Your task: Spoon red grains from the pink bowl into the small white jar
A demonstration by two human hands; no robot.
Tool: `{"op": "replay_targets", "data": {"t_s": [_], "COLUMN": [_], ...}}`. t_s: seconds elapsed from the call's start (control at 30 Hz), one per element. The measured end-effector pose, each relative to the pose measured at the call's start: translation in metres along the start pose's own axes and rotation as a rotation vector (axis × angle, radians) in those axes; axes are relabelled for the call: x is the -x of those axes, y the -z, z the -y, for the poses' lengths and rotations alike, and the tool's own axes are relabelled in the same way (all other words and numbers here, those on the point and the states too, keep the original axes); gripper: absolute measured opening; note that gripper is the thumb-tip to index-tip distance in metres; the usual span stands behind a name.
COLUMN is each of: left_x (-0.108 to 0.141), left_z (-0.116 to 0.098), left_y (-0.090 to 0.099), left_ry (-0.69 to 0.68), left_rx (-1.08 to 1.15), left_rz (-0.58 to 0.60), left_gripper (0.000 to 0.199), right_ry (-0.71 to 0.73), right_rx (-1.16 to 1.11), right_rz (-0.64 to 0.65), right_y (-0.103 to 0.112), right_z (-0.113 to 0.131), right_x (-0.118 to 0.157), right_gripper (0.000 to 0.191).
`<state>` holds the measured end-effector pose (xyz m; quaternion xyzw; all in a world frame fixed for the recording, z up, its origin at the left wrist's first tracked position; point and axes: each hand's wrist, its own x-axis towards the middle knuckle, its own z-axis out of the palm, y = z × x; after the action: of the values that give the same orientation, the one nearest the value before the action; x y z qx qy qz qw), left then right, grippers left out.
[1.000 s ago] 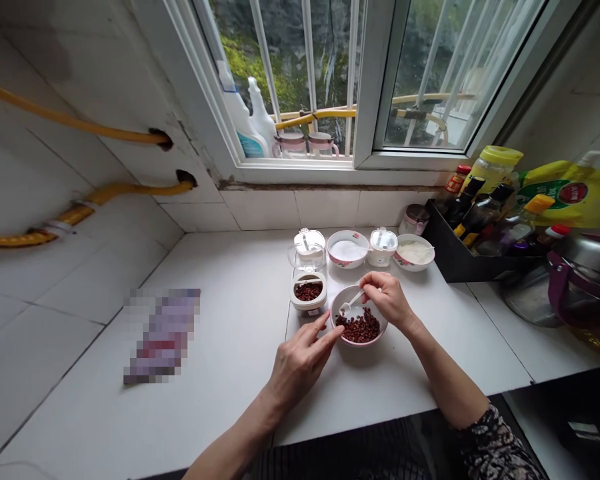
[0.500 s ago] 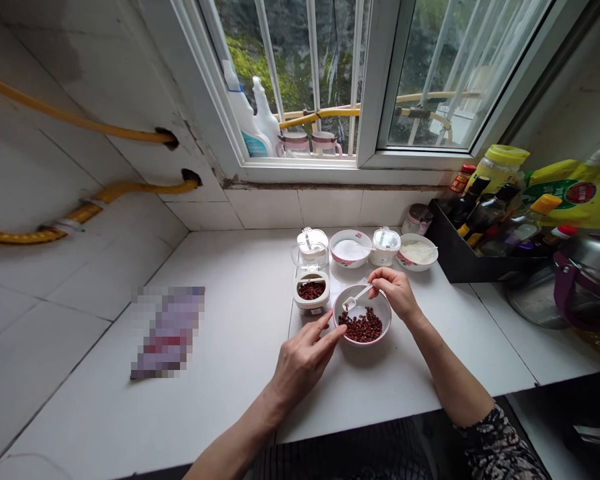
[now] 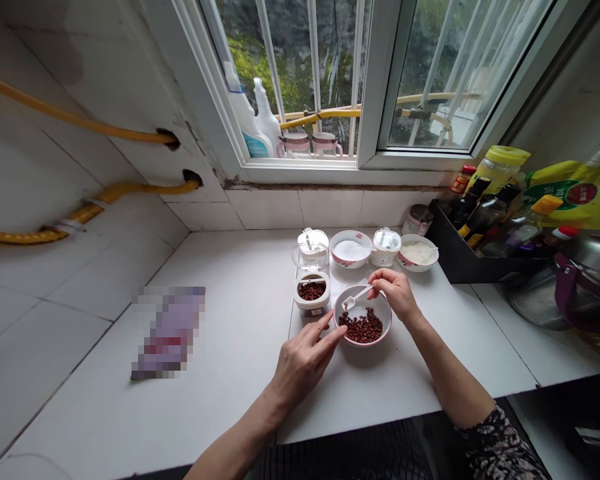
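A white bowl with a pink rim (image 3: 386,303) holds dark reddish-brown peppercorns (image 3: 364,328). At its left side, my left hand (image 3: 303,363) has its fingers on the rim, one fingertip reaching over the edge. My right hand (image 3: 395,293) pinches the handle of a small white spoon (image 3: 353,302), whose scoop hangs inside the bowl above the peppercorns. Close by on the left stands a seasoning jar (image 3: 313,305), lid raised, with more peppercorns in it. Behind it is another jar (image 3: 313,243) with a white top.
At the back are a bowl of white granules (image 3: 351,250), a lidded white jar (image 3: 386,247) and a bowl of off-white powder (image 3: 417,253). A black box of bottles (image 3: 460,260) and a metal pot (image 3: 540,300) stand right. A blurred purple packet (image 3: 170,333) lies left.
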<state>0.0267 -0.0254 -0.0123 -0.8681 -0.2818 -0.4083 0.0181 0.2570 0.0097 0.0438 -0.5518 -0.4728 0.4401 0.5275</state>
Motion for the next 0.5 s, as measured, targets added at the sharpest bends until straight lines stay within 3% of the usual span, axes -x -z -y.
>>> {"op": "replay_targets", "data": {"t_s": [0.23,0.5], "left_x": [-0.001,-0.001], "left_z": [-0.001,-0.001], "left_y": [0.0,-0.001], "left_ry": [0.003,0.005], "left_rx": [0.001,-0.001], "left_rz": [0.001,0.003], "left_gripper": [0.026,0.026], "right_ry": [-0.027,0.079], "right_rx": [-0.051,-0.064], "right_rz": [0.014,-0.033], "right_y": [0.0,-0.009], "right_z": [0.0,0.006], "right_x": [-0.001,0.001], "right_gripper": [0.01,0.012]}}
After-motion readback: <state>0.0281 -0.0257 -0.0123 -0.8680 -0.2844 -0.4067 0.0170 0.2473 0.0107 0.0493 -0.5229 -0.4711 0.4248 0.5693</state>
